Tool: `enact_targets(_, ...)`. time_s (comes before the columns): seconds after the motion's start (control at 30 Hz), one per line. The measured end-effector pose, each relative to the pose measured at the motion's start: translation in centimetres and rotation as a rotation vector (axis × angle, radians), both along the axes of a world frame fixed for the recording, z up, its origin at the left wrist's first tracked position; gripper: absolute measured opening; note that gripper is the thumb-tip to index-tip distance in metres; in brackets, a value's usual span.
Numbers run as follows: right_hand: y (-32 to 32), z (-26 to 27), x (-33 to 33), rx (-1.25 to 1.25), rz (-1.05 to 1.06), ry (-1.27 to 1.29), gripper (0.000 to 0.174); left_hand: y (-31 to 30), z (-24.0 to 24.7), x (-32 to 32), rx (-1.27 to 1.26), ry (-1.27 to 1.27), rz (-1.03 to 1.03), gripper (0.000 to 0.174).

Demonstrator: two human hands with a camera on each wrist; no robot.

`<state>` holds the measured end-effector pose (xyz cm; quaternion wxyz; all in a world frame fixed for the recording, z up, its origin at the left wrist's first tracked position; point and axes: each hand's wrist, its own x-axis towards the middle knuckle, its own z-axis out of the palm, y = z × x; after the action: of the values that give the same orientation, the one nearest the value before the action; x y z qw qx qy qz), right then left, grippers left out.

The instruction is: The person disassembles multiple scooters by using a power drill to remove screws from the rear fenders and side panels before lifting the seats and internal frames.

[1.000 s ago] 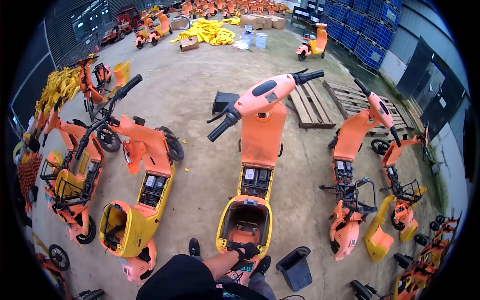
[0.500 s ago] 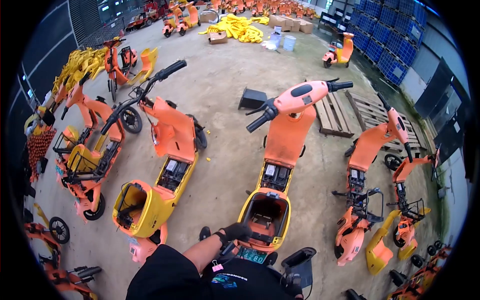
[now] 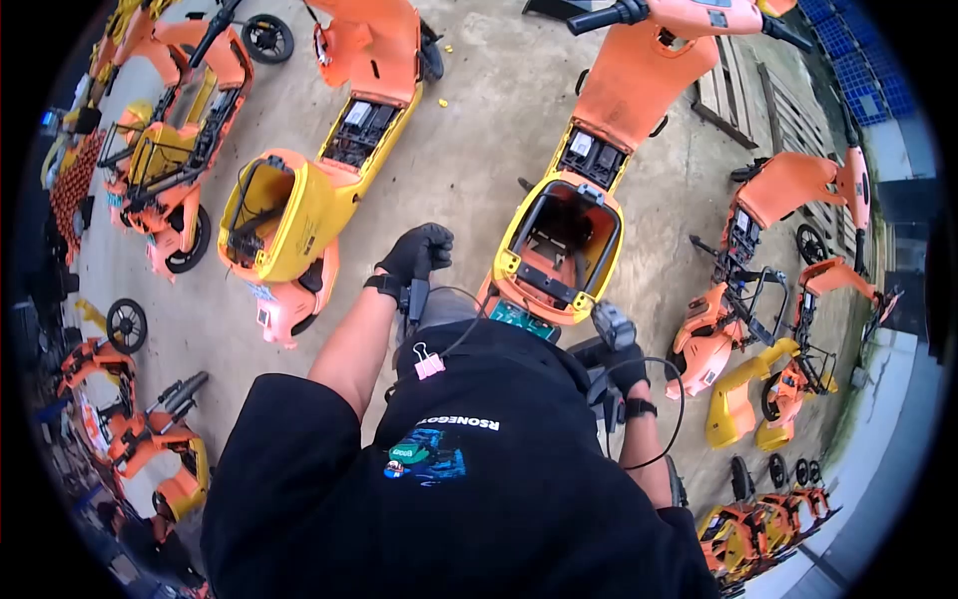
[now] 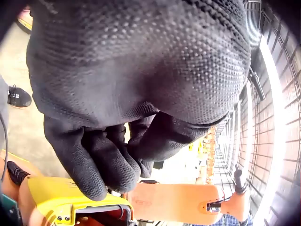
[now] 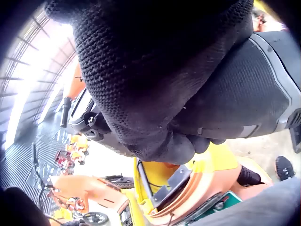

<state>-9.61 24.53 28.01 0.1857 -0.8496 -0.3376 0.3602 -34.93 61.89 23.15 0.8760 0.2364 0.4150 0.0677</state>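
Note:
In the head view, the gloved left hand [image 3: 419, 253] is to the left of the orange and yellow scooter's open compartment [image 3: 614, 240], apart from it. Its fingers [image 4: 110, 162] curl in toward the thumb, with nothing visible in them. The gloved right hand [image 3: 627, 367] grips a grey and black power tool [image 3: 612, 325] just right of the scooter's tail. The wrist view shows the right hand [image 5: 155, 84] wrapped round the tool's body [image 5: 235, 92]. A dark bar [image 3: 544, 285] lies across the compartment's near end, above a green plate [image 3: 521, 320].
Another scooter with an open yellow compartment [image 3: 304, 220] stands to the left. Partly stripped scooters [image 3: 743, 255] stand at the right, beside a loose yellow panel [image 3: 733, 404]. Wooden pallets [image 3: 726, 95] lie behind. A cable [image 3: 682, 399] loops near the right forearm.
The head view has tilted down. The left hand has left the compartment's rim and moved to its left. The right hand with the tool has come up into clearer view, and a dark bar now shows across the compartment.

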Motion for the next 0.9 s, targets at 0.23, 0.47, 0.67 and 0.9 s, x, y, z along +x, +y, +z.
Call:
enact_targets(0.23,8.0,-2.5,-0.5,-0.069,0.046,0.176,0.025,-1.8,-0.5,-2.4,0.020,0.001,0.084,0.011)
enact_targets(0.47,10.5,-6.4,-3.3,0.019,0.010,0.454,0.020,-4.0,0.2,-6.6,-0.053,0.011,0.233,0.011)
enact_targets(0.67,10.0,-8.9,-3.1,-0.104,0.068,0.434,0.017,-4.4,0.4,-9.5,-0.036,0.044,0.275,0.008)
enact_targets(0.9,10.4,-8.8,-3.4,-0.032,0.047,0.464,0.023,-4.5,-0.3,-10.0,-0.204,-0.017,0.291,0.012)
